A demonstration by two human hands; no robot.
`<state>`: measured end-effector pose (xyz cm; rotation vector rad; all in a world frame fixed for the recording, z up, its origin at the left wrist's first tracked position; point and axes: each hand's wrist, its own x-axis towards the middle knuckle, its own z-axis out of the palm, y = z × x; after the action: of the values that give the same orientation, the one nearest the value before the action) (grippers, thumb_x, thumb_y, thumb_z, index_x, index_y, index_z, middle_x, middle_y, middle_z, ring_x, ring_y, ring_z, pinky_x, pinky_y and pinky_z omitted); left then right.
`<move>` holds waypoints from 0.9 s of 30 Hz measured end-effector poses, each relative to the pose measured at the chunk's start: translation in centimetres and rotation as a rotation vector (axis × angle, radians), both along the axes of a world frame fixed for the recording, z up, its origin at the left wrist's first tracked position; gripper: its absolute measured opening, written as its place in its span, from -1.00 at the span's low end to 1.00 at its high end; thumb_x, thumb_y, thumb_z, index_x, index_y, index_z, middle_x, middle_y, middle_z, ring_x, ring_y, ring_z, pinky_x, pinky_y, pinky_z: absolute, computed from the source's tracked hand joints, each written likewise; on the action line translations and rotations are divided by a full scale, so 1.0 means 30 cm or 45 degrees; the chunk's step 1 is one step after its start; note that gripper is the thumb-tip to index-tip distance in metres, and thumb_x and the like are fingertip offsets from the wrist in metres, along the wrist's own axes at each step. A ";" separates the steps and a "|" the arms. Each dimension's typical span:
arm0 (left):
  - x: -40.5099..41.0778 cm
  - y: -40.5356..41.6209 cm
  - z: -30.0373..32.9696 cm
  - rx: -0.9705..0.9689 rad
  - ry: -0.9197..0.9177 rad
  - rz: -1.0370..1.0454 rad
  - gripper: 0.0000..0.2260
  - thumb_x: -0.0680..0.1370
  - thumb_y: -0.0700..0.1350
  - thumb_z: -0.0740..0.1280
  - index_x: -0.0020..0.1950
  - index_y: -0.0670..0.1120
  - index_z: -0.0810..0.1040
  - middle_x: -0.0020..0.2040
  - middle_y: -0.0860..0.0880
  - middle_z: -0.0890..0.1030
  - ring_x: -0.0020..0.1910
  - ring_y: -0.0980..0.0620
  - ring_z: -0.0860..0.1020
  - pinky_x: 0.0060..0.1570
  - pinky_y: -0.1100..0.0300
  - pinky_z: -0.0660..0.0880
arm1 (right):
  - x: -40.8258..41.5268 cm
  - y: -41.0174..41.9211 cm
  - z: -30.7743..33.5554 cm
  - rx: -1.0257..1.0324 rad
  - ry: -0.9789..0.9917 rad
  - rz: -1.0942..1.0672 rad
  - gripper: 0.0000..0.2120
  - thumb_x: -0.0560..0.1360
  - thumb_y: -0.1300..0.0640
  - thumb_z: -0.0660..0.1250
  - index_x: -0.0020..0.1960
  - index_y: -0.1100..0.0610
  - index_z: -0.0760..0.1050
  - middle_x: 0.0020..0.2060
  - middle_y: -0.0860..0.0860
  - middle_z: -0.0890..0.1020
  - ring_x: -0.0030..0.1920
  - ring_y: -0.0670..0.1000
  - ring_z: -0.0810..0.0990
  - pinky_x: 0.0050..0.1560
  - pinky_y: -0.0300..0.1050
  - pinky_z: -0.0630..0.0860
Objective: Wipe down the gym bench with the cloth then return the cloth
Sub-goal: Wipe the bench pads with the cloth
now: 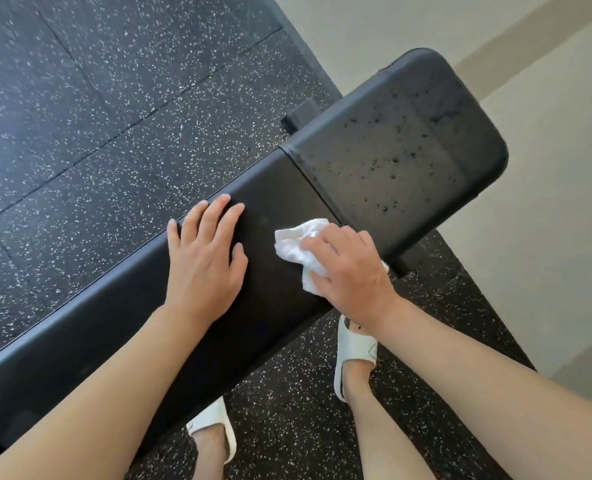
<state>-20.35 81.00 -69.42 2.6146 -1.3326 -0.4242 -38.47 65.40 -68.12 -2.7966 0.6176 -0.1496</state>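
R hand grips bunched white cloth on the long back pad near the seat pad seam; L hand flat, fingers straight, bracing. Cloth light, soft, limp: keep it wadded under palm. Far-right seat pad has droplets, prob slick.

Place: I read this as a gym or home workout room.
Flooring: I see black rubber tiles flecked with white, laid with visible seams.
Equipment: a black padded gym bench in two cushioned sections stands on them.
Edge: beyond the tiles I see pale smooth floor.
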 end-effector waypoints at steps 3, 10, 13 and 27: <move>-0.036 -0.154 -0.017 -0.033 -0.036 0.081 -0.51 0.63 -0.05 0.24 0.58 -0.03 0.38 0.60 -0.05 0.34 0.55 -0.21 0.31 0.47 -0.38 0.21 | -0.094 -0.033 0.015 0.128 -0.018 0.013 -0.75 0.43 0.31 0.45 0.08 0.13 0.67 -0.10 0.08 0.61 -0.23 0.13 0.53 -0.25 0.13 0.47; -0.173 -0.300 -0.071 -0.144 -0.091 0.582 -0.52 0.62 -0.13 0.22 0.57 -0.02 0.40 0.61 -0.02 0.35 0.64 -0.17 0.22 0.60 -0.31 0.04 | -0.143 -0.178 0.020 0.249 -0.185 -0.133 -0.72 0.53 0.12 0.34 0.22 0.12 0.61 0.02 0.05 0.54 -0.10 0.12 0.49 -0.14 0.10 0.41; -0.170 -0.299 -0.083 -0.128 -0.121 0.585 -0.52 0.61 -0.11 0.20 0.56 -0.02 0.40 0.61 -0.03 0.35 0.64 -0.19 0.21 0.61 -0.30 0.04 | -0.096 -0.219 -0.041 0.129 -0.106 -0.082 -0.76 0.52 0.14 0.37 0.17 0.14 0.62 -0.04 0.09 0.56 -0.17 0.15 0.50 -0.20 0.12 0.46; -0.175 -0.306 -0.110 -0.123 -0.197 0.605 -0.52 0.58 -0.10 0.17 0.53 -0.02 0.42 0.59 -0.05 0.37 0.63 -0.20 0.24 0.60 -0.31 0.06 | 0.418 -0.415 -0.091 -0.004 -0.120 0.072 -0.84 0.49 0.13 0.32 0.01 0.05 0.63 -0.05 0.05 0.58 -0.11 0.14 0.53 -0.14 0.03 0.34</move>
<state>-25.60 71.82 -72.73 2.8007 -0.7000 -0.0837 -25.94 52.94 -70.85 -2.7883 0.5161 -0.2694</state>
